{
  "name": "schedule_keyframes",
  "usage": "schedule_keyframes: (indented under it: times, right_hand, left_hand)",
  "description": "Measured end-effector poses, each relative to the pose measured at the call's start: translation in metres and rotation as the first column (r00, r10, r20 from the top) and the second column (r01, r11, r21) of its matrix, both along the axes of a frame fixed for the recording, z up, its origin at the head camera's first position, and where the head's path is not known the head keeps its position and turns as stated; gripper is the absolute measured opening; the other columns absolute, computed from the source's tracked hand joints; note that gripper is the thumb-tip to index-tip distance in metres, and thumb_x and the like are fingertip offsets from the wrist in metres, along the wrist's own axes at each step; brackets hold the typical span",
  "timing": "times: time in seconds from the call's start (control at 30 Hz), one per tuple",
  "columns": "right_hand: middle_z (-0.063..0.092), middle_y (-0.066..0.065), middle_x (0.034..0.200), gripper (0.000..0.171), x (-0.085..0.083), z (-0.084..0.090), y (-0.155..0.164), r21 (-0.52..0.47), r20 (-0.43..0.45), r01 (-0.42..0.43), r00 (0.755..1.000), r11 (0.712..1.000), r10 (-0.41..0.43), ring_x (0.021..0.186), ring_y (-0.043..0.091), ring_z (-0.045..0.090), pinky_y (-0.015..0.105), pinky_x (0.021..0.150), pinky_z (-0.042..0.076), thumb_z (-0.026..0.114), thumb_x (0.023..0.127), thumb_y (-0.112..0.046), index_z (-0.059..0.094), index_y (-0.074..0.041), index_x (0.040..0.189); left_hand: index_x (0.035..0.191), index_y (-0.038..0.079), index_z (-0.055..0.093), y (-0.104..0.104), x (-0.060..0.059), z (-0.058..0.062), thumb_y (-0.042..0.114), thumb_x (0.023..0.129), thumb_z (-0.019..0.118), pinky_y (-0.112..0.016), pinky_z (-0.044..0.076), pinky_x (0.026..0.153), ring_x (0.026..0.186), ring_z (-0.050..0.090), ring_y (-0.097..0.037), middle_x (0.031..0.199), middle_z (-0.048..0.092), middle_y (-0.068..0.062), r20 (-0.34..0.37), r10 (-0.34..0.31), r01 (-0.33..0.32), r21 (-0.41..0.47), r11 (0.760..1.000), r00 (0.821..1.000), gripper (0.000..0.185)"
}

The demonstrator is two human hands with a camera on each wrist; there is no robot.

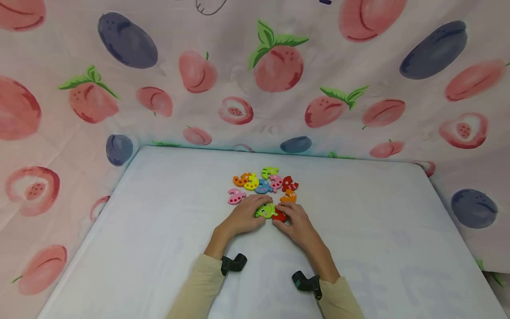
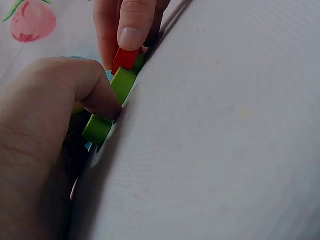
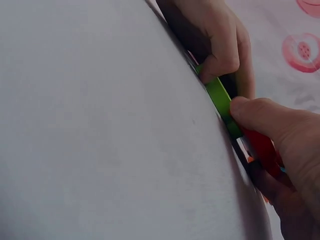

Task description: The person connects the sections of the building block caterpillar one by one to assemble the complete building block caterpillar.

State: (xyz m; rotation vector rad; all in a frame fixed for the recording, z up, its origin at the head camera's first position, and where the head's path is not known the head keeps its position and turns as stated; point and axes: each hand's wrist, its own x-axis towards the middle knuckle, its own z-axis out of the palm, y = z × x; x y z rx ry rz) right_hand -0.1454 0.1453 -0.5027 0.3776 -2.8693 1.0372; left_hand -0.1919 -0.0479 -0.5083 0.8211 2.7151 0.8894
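Observation:
My left hand (image 1: 247, 215) grips a green puzzle piece with a smiling animal face (image 1: 265, 211), which lies on the white table. In the left wrist view, the thumb of that hand presses the near edge of the green piece (image 2: 123, 84). From the other side, my right hand (image 1: 298, 225) pinches a red puzzle piece (image 1: 280, 216) between thumb and fingers. The red piece (image 3: 261, 149) sits against the green one in the right wrist view, slightly raised at its edge. Whether the two interlock cannot be seen; fingers cover part of both.
Just beyond the hands lie several curved pieces: pink (image 1: 235, 196), orange (image 1: 241, 180), yellow (image 1: 251, 182), blue (image 1: 263, 187), striped green (image 1: 270, 172), red (image 1: 290, 184) and a numbered orange one (image 1: 289, 196). A fruit-printed cloth (image 1: 275, 119) hangs behind the table (image 1: 139, 248).

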Motion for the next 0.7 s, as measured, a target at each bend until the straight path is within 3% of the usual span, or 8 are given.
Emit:
schedule_keyframes:
  times: [0.13, 0.7]
  right_hand:
    - [0.055, 0.009, 0.122, 0.043, 0.001, 0.001, -0.003, 0.025, -0.032, 0.019, 0.999, 0.999, -0.019, 0.113, 0.026, 0.047, 0.041, 0.093, 0.048, 0.074, 0.077, -0.024, 0.063, -0.01, 0.117]
    - [0.055, 0.011, 0.118, 0.043, 0.006, 0.013, -0.016, 0.137, -0.016, 0.084, 0.996, 0.987, -0.082, 0.111, 0.026, 0.044, 0.034, 0.087, 0.052, 0.075, 0.076, -0.022, 0.065, -0.009, 0.116]
  left_hand:
    - [0.134, 0.029, 0.045, 0.0, -0.001, -0.001, 0.024, 0.082, 0.054, -0.047, 0.033, 0.108, 0.132, 0.038, -0.018, 0.141, 0.043, 0.007, -0.009, 0.001, -0.001, -0.001, 1.0, 1.0, 0.053]
    - [0.134, 0.029, 0.044, 0.001, 0.0, 0.003, 0.024, 0.082, 0.053, -0.045, 0.032, 0.109, 0.133, 0.037, -0.017, 0.142, 0.042, 0.007, -0.001, -0.002, 0.002, -0.007, 1.0, 1.0, 0.053]
